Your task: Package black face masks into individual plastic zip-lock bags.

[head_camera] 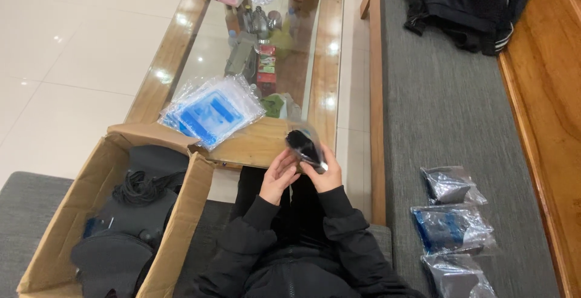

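My left hand (277, 175) and my right hand (325, 174) are raised together over my lap, both in black sleeves. Between them they hold a small clear plastic bag with a black item inside (304, 146), its top sticking up above my fingers. The left hand's fingers curl against the bag's left side; the right hand wraps its lower right side. Just beyond the bag lies a stack of clear bags with blue sheets (212, 110) on the glass-topped wooden table (330, 56).
An open cardboard box (187, 213) holding black items and a coiled cord stands at my left. Three filled clear bags (451, 228) lie on the grey bench cushion (448, 110) at my right. Dark clothing (466, 1) lies at the bench's far end. Bottles and packets crowd the table's far part.
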